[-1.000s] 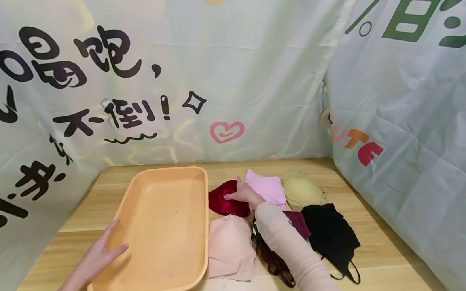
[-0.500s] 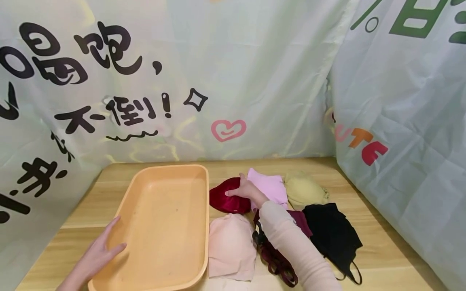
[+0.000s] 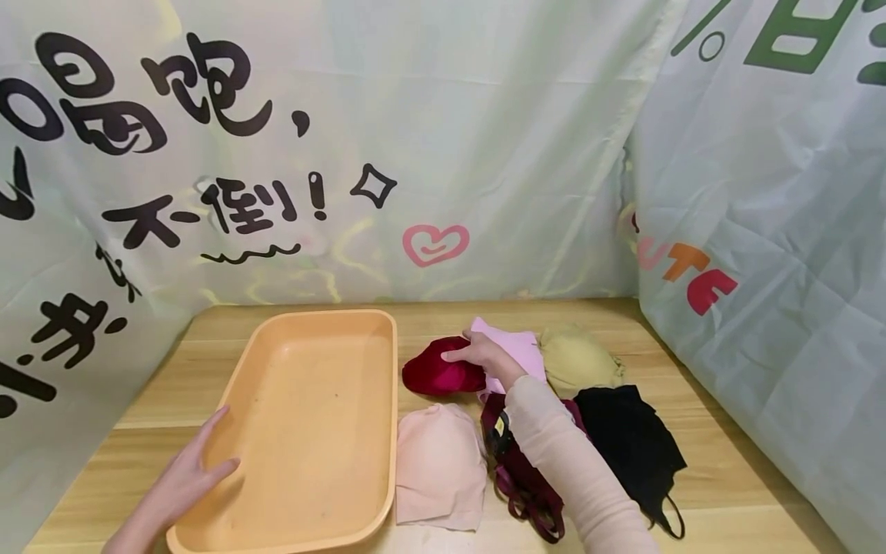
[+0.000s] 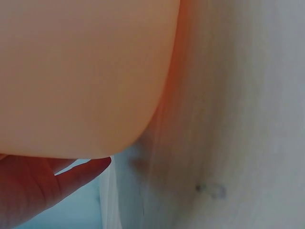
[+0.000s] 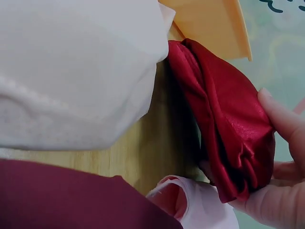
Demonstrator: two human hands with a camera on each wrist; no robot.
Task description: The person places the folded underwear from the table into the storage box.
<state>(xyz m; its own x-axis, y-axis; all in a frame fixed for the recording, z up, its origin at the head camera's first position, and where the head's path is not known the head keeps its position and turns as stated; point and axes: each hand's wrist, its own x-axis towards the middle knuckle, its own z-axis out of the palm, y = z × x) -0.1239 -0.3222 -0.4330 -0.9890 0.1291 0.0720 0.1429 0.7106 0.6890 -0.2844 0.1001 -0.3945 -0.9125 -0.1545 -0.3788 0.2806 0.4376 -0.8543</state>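
My right hand (image 3: pixel 487 355) grips a folded red satin bra (image 3: pixel 431 369) by its right end, thumb on one side and fingers on the other. In the right wrist view the bra (image 5: pixel 233 107) stands tipped on its edge, its folded layers showing. A pale pink bra (image 3: pixel 439 462) lies just in front of it, and a lilac garment (image 3: pixel 515 350) is partly behind my right hand. My left hand (image 3: pixel 176 477) rests at the left wall of an orange tray (image 3: pixel 318 385), thumb over the inside and fingers straight along the outside.
Right of the pink bra lies a maroon garment (image 3: pixel 522 465) with loose straps, partly under my right sleeve (image 3: pixel 571 462). A black strappy garment (image 3: pixel 630 438) and an olive one (image 3: pixel 577 355) lie farther right. Printed cloth (image 3: pixel 484 154) hangs behind the wooden table (image 3: pixel 734 477).
The red bra has shifted slightly right and tipped up in my right hand, which now holds its right end. The left hand stays at the tray.
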